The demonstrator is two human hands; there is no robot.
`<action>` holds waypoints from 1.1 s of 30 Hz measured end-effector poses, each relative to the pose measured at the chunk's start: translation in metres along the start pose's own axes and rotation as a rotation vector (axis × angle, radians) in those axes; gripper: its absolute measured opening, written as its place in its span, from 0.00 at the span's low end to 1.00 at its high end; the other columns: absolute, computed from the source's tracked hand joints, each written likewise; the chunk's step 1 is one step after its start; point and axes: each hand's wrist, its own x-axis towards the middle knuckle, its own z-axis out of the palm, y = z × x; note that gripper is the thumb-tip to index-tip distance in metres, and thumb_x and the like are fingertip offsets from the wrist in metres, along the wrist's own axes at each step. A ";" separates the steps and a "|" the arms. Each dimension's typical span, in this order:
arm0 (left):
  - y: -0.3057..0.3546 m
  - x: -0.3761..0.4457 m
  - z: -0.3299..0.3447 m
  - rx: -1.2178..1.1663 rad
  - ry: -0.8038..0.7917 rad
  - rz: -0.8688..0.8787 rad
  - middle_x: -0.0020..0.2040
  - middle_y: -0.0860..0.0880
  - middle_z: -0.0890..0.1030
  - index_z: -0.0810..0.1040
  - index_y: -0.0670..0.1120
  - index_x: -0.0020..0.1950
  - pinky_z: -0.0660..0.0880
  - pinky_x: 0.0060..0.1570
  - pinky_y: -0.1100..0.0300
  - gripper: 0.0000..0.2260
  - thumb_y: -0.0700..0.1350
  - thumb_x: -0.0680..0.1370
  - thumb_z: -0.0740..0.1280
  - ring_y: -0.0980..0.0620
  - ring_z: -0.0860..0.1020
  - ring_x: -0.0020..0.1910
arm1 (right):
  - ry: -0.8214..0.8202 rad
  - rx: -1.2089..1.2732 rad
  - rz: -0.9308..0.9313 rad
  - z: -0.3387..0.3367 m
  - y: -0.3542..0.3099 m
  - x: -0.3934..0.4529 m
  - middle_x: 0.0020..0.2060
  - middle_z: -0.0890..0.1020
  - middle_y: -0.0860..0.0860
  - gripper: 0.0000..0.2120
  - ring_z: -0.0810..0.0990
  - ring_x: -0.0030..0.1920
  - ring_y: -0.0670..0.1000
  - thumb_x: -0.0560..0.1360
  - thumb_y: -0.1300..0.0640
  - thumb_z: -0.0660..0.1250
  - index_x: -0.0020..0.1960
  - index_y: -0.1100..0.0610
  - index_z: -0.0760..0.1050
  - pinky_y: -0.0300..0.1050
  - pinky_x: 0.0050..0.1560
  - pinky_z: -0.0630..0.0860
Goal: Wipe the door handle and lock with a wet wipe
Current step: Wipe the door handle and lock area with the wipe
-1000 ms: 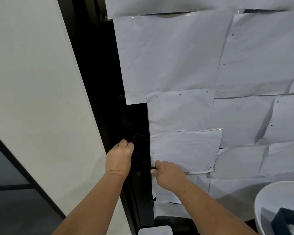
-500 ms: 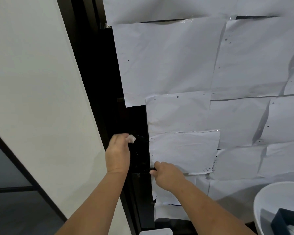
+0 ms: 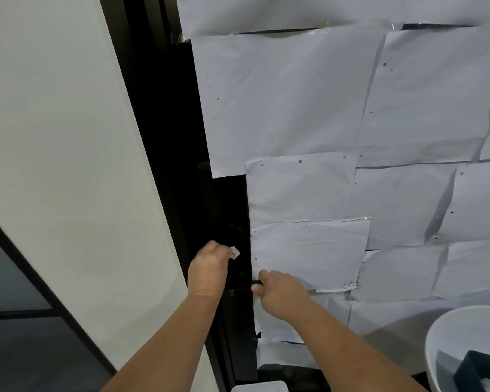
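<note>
My left hand is closed around a small crumpled white wet wipe; only a tuft of it shows past my knuckles, pressed against the glossy black lock panel that runs down the left edge of the door. My right hand is curled shut on the slim black door handle, which sticks out sideways from the lower end of that panel. I can see just a short stub of the handle between my thumb and the panel; the rest is hidden under my fingers.

The door itself is covered in taped white paper sheets, left bare only along the black strip where the lock sits. To the left is the dark door frame, then the plain white wall. At the lower right corner of the view is the rim of a white round tub with a dark blue box inside.

I judge I am in the wiping of the lock, with the right hand steadying the door by its handle. The wipe sits partway down the panel, just above the handle. Faint specks show higher on the black surface; whether they are smears or reflections I cannot tell. Next I would need to carry the wipe down onto the handle, which means shifting my right-hand grip out of the way, and keeping firm, even pressure so the small wad does not slip from my fingers.
</note>
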 end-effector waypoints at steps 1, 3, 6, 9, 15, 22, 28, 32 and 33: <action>0.000 0.001 -0.001 -0.017 0.005 -0.004 0.38 0.49 0.80 0.85 0.45 0.42 0.79 0.28 0.57 0.08 0.35 0.67 0.78 0.51 0.79 0.32 | -0.002 -0.001 -0.002 0.000 0.000 0.000 0.41 0.70 0.51 0.15 0.71 0.43 0.55 0.80 0.45 0.53 0.52 0.56 0.68 0.47 0.40 0.66; 0.011 0.013 -0.009 -0.083 0.068 -0.002 0.39 0.50 0.79 0.85 0.45 0.42 0.79 0.31 0.58 0.05 0.37 0.69 0.76 0.52 0.79 0.33 | -0.001 0.004 -0.006 0.000 0.000 0.000 0.41 0.70 0.51 0.14 0.72 0.44 0.56 0.80 0.45 0.53 0.52 0.56 0.68 0.48 0.40 0.66; 0.036 0.040 -0.027 -0.170 0.222 0.024 0.41 0.50 0.79 0.84 0.43 0.43 0.77 0.37 0.64 0.02 0.38 0.72 0.74 0.55 0.78 0.37 | 0.000 0.018 0.001 0.001 0.001 0.001 0.42 0.72 0.53 0.14 0.72 0.44 0.55 0.80 0.45 0.54 0.52 0.55 0.68 0.48 0.40 0.67; 0.040 0.051 -0.028 -0.153 0.243 0.079 0.40 0.49 0.78 0.84 0.43 0.43 0.76 0.35 0.64 0.02 0.38 0.72 0.74 0.54 0.77 0.37 | 0.003 0.022 0.003 0.002 0.001 0.002 0.45 0.76 0.54 0.14 0.75 0.48 0.57 0.80 0.45 0.54 0.52 0.55 0.68 0.48 0.41 0.68; 0.008 0.012 0.004 0.103 -0.142 0.112 0.36 0.51 0.77 0.83 0.48 0.38 0.75 0.25 0.62 0.09 0.39 0.65 0.80 0.54 0.76 0.29 | 0.016 0.011 -0.008 0.003 0.001 0.001 0.40 0.71 0.51 0.14 0.71 0.42 0.54 0.80 0.44 0.53 0.50 0.55 0.67 0.47 0.40 0.67; 0.034 0.049 -0.018 -0.081 0.165 0.150 0.37 0.49 0.77 0.83 0.43 0.41 0.77 0.29 0.59 0.02 0.39 0.72 0.75 0.52 0.76 0.32 | 0.008 0.010 -0.001 0.002 0.000 0.002 0.44 0.75 0.54 0.15 0.76 0.47 0.57 0.80 0.44 0.53 0.52 0.56 0.68 0.48 0.41 0.69; 0.019 0.027 0.004 0.130 -0.084 0.240 0.35 0.52 0.74 0.80 0.47 0.35 0.71 0.23 0.63 0.10 0.39 0.64 0.80 0.54 0.73 0.28 | 0.021 -0.007 -0.024 0.001 0.001 0.001 0.43 0.75 0.54 0.15 0.75 0.46 0.57 0.80 0.45 0.54 0.50 0.56 0.68 0.47 0.40 0.67; 0.011 0.016 0.006 0.144 -0.131 0.186 0.36 0.53 0.76 0.82 0.49 0.37 0.72 0.25 0.64 0.11 0.40 0.62 0.81 0.54 0.76 0.30 | 0.040 0.004 -0.026 0.002 0.002 0.001 0.41 0.73 0.52 0.15 0.71 0.42 0.54 0.80 0.44 0.54 0.50 0.55 0.68 0.47 0.39 0.66; 0.012 0.019 0.002 0.094 -0.051 0.186 0.37 0.52 0.77 0.83 0.49 0.38 0.73 0.26 0.64 0.08 0.39 0.65 0.80 0.54 0.76 0.30 | 0.041 0.003 -0.027 0.003 0.003 0.000 0.41 0.73 0.52 0.15 0.71 0.41 0.54 0.80 0.44 0.54 0.50 0.55 0.68 0.47 0.39 0.66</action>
